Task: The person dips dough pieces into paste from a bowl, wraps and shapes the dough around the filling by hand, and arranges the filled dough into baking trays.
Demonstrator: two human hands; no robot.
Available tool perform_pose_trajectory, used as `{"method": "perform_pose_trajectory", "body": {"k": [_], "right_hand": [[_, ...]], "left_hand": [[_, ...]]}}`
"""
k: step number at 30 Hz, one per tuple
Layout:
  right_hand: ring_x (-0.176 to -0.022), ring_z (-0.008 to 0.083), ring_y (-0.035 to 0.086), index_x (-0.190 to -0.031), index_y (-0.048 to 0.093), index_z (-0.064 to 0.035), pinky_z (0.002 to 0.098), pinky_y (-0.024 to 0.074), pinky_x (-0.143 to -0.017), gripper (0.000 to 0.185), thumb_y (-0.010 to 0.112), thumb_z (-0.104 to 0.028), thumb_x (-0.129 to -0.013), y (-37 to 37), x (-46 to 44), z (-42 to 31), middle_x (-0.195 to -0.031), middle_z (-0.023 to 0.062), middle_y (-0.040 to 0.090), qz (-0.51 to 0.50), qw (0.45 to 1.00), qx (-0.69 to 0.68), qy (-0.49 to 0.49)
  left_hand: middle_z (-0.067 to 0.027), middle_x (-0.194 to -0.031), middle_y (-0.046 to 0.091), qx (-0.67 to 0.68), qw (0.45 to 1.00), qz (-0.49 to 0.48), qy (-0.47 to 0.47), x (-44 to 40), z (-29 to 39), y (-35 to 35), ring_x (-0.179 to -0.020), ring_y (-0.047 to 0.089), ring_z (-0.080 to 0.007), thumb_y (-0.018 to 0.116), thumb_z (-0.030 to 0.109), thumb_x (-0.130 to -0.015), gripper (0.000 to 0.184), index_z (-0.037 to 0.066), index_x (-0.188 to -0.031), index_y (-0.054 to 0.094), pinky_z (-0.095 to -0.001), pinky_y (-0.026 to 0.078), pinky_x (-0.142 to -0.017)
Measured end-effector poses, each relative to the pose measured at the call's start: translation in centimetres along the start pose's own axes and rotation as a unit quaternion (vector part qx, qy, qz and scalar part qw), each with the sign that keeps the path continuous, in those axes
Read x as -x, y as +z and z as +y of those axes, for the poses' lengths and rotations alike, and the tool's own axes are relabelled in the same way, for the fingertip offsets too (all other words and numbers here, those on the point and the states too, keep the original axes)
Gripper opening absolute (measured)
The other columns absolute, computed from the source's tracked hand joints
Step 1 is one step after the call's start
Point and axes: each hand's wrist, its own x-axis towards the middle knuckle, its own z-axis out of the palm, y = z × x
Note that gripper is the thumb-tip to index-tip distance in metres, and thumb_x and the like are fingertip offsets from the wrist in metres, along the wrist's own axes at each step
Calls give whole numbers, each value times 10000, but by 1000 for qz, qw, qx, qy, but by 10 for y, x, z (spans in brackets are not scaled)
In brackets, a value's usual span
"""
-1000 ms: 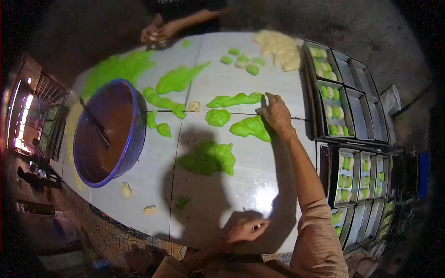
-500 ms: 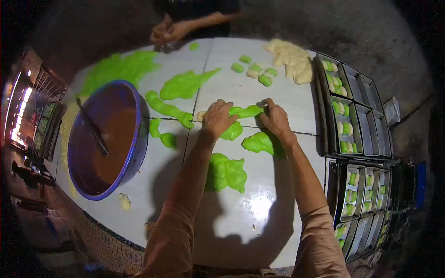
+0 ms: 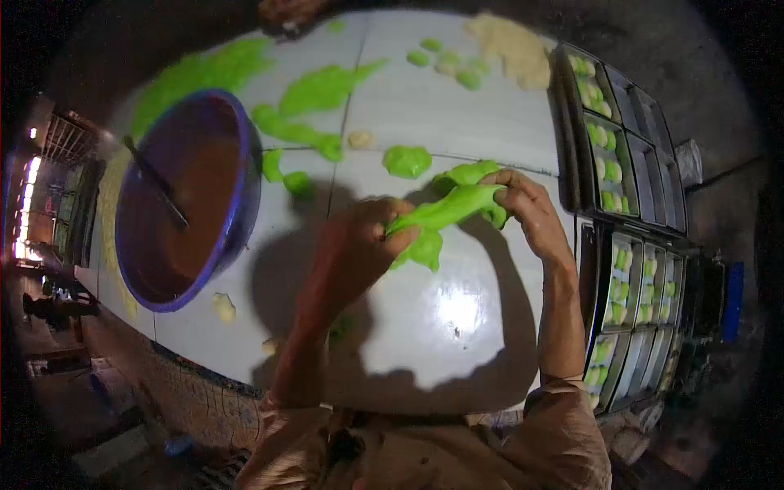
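Both hands on one green dough strip (image 3: 453,206): left hand (image 3: 363,241) pinching its left end, right hand (image 3: 535,212) gripping the right end between thumb and fingers. Strip looks lifted off the table (image 3: 429,347), midway between near and far edges, closer to the right edge. More green dough (image 3: 423,251) below it, partly hidden. Round green lump (image 3: 407,162) just beyond, toward the far edge. Purple basin (image 3: 247,192), brown contents (image 3: 204,196), dark stick (image 3: 159,188) leaning in it, by the left edge. Pale dough (image 3: 513,51) at far right corner. Trays (image 3: 645,163) with green-and-white rolls (image 3: 612,170) along the right edge. Co-worker's hand (image 3: 290,10) at the far edge, blurred, can't tell its grip
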Motion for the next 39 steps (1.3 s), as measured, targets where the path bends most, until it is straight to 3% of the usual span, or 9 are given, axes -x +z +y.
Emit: {"method": "perform_pose_trajectory", "body": {"k": [4, 7, 8, 11, 15, 22, 29, 32, 39], "right_hand": [[-808, 128, 583, -1171, 615, -20, 262, 475, -746, 333, 586, -23, -839, 40, 80, 26, -917, 59, 652, -149, 982, 35, 112], [-844, 138, 599, -1229, 583, -5, 299, 506, -786, 378, 622, 1, -853, 67, 114, 68, -1006, 89, 662, -87, 988, 107, 63], [-850, 144, 599, -1204, 584, 22, 290, 511, -774, 343, 611, 3, -862, 67, 124, 72, -1040, 94, 656, -66, 988, 69, 123], [-848, 108, 568, -1148, 594, 36, 259, 493, -732, 261, 554, -55, -907, 74, 142, 84, -1034, 79, 622, -7, 994, -26, 106], [-829, 112, 548, -1092, 612, 21, 240, 471, -727, 255, 507, -148, -933, 90, 146, 64, -969, 57, 609, 33, 968, -139, 206], [-730, 53, 469, -928, 570, -35, 199, 405, -640, 173, 712, -90, -846, 111, 144, 70, -789, -25, 535, 72, 988, -45, 127], [-676, 66, 502, -955, 583, -30, 218, 432, -599, 131, 666, -51, -856, 125, 149, 71, -762, 6, 577, 152, 985, -53, 68], [-773, 115, 558, -981, 649, 16, 247, 456, -675, 208, 599, -24, -783, 125, 153, 48, -857, 61, 635, 151, 973, -15, 175], [-631, 106, 586, -841, 620, 3, 215, 471, -572, 100, 631, 40, -749, 113, 160, 59, -739, 43, 623, 95, 940, -277, 172]], "left_hand": [[-154, -1037, 676, -11, 920, -339, -197, 106, 10, -6, -889, 675, -294, 734, 393, -806, 659, 40, -1312, 504, -389, 515, -828], [-163, -1128, 638, -168, 974, -148, -35, 151, -10, 7, -981, 651, -291, 741, 395, -794, 696, 35, -1329, 480, -396, 516, -835], [-170, -1230, 583, -99, 944, -210, -233, 164, -10, 8, -1080, 604, -305, 748, 361, -788, 694, 45, -1341, 473, -410, 497, -877], [-167, -1272, 554, -159, 979, -73, -102, 146, -1, 23, -1132, 569, -313, 743, 306, -793, 664, 51, -1343, 473, -423, 464, -931], [-149, -1213, 587, -122, 981, -116, 93, 108, -3, 69, -1092, 575, -317, 730, 218, -788, 523, 61, -1252, 546, -426, 445, -935], [-99, -935, 668, -75, 986, -150, 25, 103, -22, 88, -836, 640, -308, 729, 209, -778, 258, 76, -985, 651, -426, 475, -755], [-109, -920, 654, -50, 995, -62, 64, 111, -20, 89, -892, 628, -320, 728, 225, -787, 311, 81, -1043, 624, -432, 470, -753], [-105, -914, 647, -110, 983, -96, 114, 112, -18, 87, -891, 612, -310, 693, 209, -802, 256, 65, -1008, 645, -433, 455, -765], [-45, -1046, 627, -187, 971, -70, 132, 128, -28, 103, -1021, 561, -250, 658, 111, -717, 122, 68, -824, 696, -412, 417, -844]]}}
